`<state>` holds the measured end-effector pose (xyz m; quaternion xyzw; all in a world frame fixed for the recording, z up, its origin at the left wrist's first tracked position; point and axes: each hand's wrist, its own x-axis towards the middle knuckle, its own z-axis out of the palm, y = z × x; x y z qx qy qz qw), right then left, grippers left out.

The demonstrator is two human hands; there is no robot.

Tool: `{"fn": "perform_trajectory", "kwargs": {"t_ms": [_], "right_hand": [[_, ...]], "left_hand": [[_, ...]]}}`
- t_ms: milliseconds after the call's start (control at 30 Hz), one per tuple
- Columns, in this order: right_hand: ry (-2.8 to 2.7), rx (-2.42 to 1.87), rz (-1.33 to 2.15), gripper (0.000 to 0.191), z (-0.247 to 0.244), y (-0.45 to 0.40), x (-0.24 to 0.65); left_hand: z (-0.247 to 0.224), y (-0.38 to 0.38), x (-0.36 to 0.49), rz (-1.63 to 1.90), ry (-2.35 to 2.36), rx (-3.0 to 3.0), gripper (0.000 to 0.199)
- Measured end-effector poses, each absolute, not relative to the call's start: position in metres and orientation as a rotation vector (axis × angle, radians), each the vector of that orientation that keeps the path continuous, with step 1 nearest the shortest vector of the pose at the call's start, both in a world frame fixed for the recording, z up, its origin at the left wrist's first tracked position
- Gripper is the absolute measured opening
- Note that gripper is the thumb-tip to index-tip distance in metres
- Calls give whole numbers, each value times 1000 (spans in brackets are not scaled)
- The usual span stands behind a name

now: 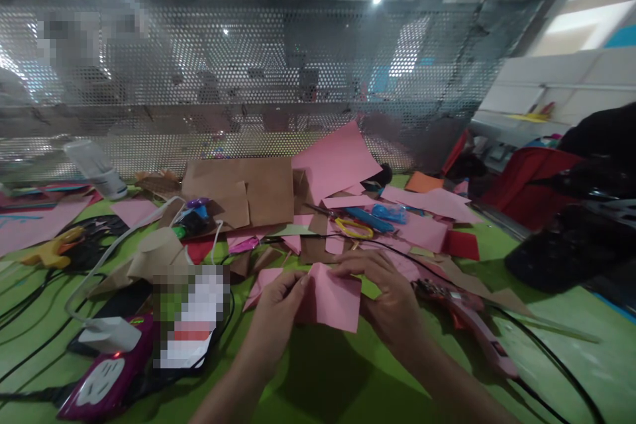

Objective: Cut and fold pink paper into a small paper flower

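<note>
A creased piece of pink paper (335,301) is held up between my two hands, just above the green table (318,377). My left hand (283,305) is closed, pinching the paper's left side between thumb and fingers. On the other side, my right hand (387,288) has its fingers bent over the top right edge; its thumb is partly hidden by the sheet. A fold runs near the top middle of the paper. Behind my left hand lies another pink paper piece (258,285). Nearest my right hand is a pink corded tool (472,328).
Yellow-handled scissors (354,228), cardboard (268,192) and a large pink sheet (338,162) lie behind my hands. Left are a purple power strip (106,371), white plug (109,334), yellow glue gun (54,248) and loose cables. A perforated metal screen (248,79) stands behind the table.
</note>
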<state>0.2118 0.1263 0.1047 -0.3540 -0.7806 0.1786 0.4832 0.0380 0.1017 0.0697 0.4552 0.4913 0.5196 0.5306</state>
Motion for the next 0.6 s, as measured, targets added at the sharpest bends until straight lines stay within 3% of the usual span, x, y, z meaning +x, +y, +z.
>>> {"fn": "perform_trajectory", "kwargs": {"t_ms": [167, 300, 433, 600], "right_hand": [[-2012, -847, 319, 18, 100, 127, 212], [-2119, -811, 282, 36, 100, 130, 217], [-2020, -861, 282, 12, 104, 129, 216], [-1923, -805, 298, 11, 100, 125, 211]], "left_hand": [[71, 100, 41, 1207, 1137, 1036, 30], [69, 99, 39, 1171, 1164, 1089, 29], [68, 97, 39, 1094, 1164, 1076, 31], [70, 97, 41, 1115, 1101, 1089, 28]]}}
